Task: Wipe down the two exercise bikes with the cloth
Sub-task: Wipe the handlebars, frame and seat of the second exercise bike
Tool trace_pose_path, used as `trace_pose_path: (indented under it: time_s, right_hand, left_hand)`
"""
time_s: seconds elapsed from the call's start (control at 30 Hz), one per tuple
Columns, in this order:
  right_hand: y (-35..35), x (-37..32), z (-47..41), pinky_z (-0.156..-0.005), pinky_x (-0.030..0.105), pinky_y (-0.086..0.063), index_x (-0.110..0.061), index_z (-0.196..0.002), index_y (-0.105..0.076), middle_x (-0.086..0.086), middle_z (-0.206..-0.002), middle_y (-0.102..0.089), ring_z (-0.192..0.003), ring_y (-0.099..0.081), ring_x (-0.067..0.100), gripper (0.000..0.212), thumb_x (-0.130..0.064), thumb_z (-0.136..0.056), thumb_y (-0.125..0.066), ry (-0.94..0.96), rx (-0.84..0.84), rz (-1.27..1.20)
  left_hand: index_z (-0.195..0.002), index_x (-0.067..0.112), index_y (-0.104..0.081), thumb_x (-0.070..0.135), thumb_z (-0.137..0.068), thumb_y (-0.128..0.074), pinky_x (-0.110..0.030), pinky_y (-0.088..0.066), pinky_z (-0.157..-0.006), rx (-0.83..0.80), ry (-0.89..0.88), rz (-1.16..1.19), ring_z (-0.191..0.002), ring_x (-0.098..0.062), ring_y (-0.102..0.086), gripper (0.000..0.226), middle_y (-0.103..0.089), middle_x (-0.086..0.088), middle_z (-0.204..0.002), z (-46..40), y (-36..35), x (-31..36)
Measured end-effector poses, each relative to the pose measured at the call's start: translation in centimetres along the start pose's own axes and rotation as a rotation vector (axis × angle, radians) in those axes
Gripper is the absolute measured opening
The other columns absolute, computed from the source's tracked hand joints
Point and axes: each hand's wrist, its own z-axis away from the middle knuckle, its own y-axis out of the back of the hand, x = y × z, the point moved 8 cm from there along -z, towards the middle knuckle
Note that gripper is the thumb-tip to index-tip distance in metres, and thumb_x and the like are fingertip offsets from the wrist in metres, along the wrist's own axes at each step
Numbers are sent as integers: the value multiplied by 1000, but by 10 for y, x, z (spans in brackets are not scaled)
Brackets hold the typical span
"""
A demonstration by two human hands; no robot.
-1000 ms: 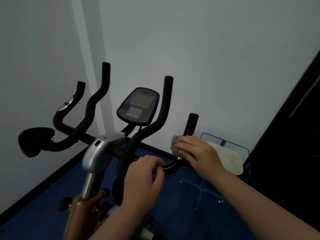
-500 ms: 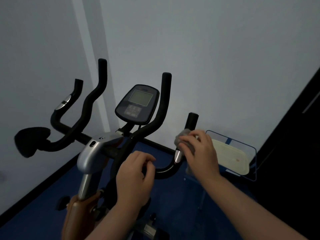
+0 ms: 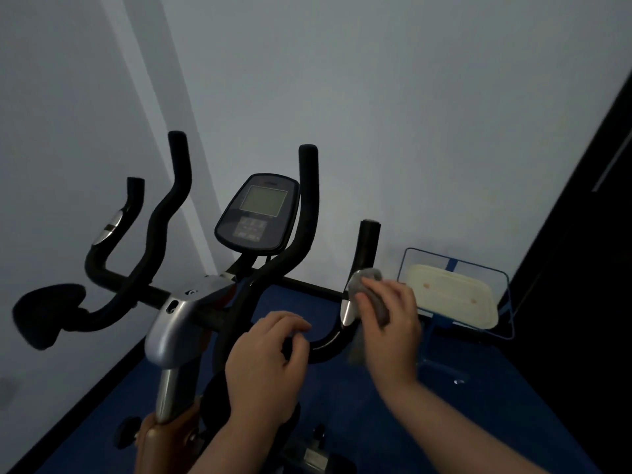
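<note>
An exercise bike [image 3: 178, 323] with black handlebars and a grey console [image 3: 258, 213] fills the middle of the view. My right hand [image 3: 390, 319] holds a grey cloth [image 3: 369, 285] against the right outer handlebar grip [image 3: 367, 244], beside its silver pulse sensor. My left hand [image 3: 270, 364] curls round the black handlebar just left of that grip. Only this one bike is in view.
A blue wire stand [image 3: 455, 265] holding a cream tray stands on the blue floor at the right. White walls close in behind and on the left. A dark panel [image 3: 581, 254] runs along the right side.
My right hand with the cloth has slid up the right grip, from its bend to the silver sensor. My left hand has stayed on the bar.
</note>
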Motion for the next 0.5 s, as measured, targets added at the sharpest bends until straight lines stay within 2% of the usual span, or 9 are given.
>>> trace_pose_path:
  time_s: [0.07,0.17,0.23,0.33,0.5]
  right_hand:
    - [-2,6,22,-86,1,-35,-21,-113,-68,-14,-109,-54,-103,-50,-13,25,-13,-89,-66,-102,98,-75]
    - [-7,4,1,-86,0,-34,-21,-114,-69,-9,-113,-60,-103,-52,-8,25,-16,-90,-65,-135,140,-98]
    - [-7,1,-38,-86,3,-34,-20,-118,-69,-6,-118,-63,-107,-56,3,27,-20,-91,-65,-155,164,-73]
    - [-5,-7,-81,-89,13,-40,-24,-121,-67,-8,-123,-64,-110,-57,4,28,-23,-92,-64,-164,210,-82]
    - [-9,-5,-39,-84,19,-43,-21,-110,-73,-5,-116,-64,-105,-58,9,23,-19,-86,-72,-15,193,64]
  left_hand:
    - [-83,32,-69,27,-82,-48,-23,-49,-58,-1,-13,8,-78,3,-59,22,-63,24,-90,-1,0,0]
    - [-82,33,-68,32,-82,-43,-23,-48,-58,-5,-25,14,-79,3,-59,26,-63,24,-90,-2,-1,1]
    - [-81,33,-68,32,-82,-43,-23,-49,-57,-3,-31,24,-79,3,-59,25,-62,24,-89,-2,-1,2]
    - [-80,34,-67,32,-82,-43,-23,-48,-55,0,-36,27,-76,2,-59,24,-61,24,-89,-1,-1,2]
    - [-79,34,-66,31,-82,-44,-22,-47,-57,12,-48,40,-78,4,-58,22,-60,25,-91,-1,-1,1]
